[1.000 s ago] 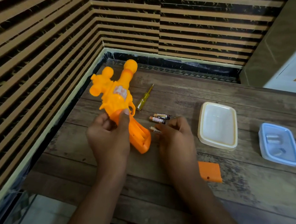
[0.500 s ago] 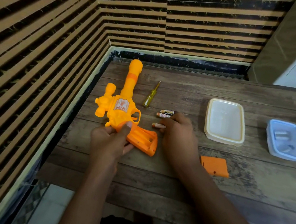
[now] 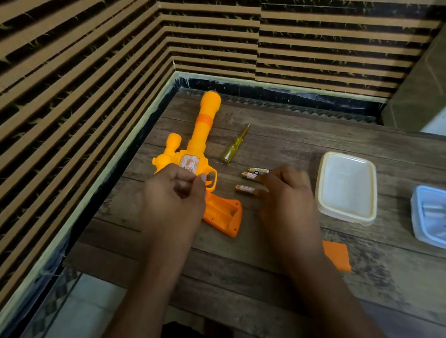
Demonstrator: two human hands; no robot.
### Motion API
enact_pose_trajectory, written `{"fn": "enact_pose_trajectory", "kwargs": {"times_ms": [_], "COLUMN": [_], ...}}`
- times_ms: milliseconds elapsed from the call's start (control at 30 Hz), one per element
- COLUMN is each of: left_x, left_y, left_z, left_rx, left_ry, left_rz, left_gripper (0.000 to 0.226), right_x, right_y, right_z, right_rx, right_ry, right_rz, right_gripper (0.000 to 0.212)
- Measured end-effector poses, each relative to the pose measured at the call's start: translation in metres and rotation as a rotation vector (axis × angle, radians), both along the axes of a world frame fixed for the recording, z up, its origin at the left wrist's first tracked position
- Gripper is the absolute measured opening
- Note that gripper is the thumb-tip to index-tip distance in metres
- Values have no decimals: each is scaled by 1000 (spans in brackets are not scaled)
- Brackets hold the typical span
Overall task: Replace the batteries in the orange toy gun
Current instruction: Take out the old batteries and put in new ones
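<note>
The orange toy gun (image 3: 201, 139) lies flat on the wooden table (image 3: 261, 269), barrel pointing away. Its grip (image 3: 222, 213) faces me with the battery bay open and looking empty. My left hand (image 3: 174, 199) grips the gun's body by the trigger guard, thumb on top. Three batteries (image 3: 245, 189) lie loose just right of the gun. My right hand (image 3: 287, 203) hovers over them, its fingertips touching the ends of the two nearer ones. The orange battery cover (image 3: 336, 255) lies apart, by my right wrist.
A yellow-handled screwdriver (image 3: 233, 148) lies beyond the batteries. A white lidded box (image 3: 348, 187) stands right of my right hand. Further right is a blue tray (image 3: 442, 219) with a few batteries in it. Striped walls close off the table's left and far sides.
The gun was tilted up in my left hand and now lies flat. My right hand set a battery down by the other two and stays at them.
</note>
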State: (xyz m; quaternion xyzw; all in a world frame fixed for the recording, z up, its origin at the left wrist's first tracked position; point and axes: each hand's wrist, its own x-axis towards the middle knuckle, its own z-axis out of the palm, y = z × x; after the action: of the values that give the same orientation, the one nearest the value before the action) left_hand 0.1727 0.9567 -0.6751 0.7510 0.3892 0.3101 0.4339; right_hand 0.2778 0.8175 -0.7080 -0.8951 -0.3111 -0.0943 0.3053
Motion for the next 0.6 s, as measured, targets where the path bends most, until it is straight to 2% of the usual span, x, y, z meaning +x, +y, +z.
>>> {"fn": "enact_pose_trajectory", "kwargs": {"times_ms": [167, 233, 333, 433, 533, 600], "left_x": [26, 42, 69, 86, 86, 80], "left_y": [-29, -40, -55, -67, -73, -72], "left_z": [7, 14, 22, 17, -1, -13], "left_rx": [91, 87, -35, -107, -100, -58], "left_ry": [-50, -62, -144, -200, -195, -177], "left_rz": [-190, -281, -365, -408, -453, -473], "left_gripper": [10, 11, 11, 10, 13, 15], "right_x": [14, 19, 29, 37, 44, 50], "right_y": [-28, -40, -56, -68, -73, -73], "right_z": [17, 19, 19, 19, 17, 14], "right_rx": [230, 198, 107, -45, -211, -200], "right_ry": [-161, -155, -23, 109, 251, 298], "right_rz": [-131, -216, -342, -405, -372, -321], "right_gripper": [6, 6, 11, 26, 62, 79]}}
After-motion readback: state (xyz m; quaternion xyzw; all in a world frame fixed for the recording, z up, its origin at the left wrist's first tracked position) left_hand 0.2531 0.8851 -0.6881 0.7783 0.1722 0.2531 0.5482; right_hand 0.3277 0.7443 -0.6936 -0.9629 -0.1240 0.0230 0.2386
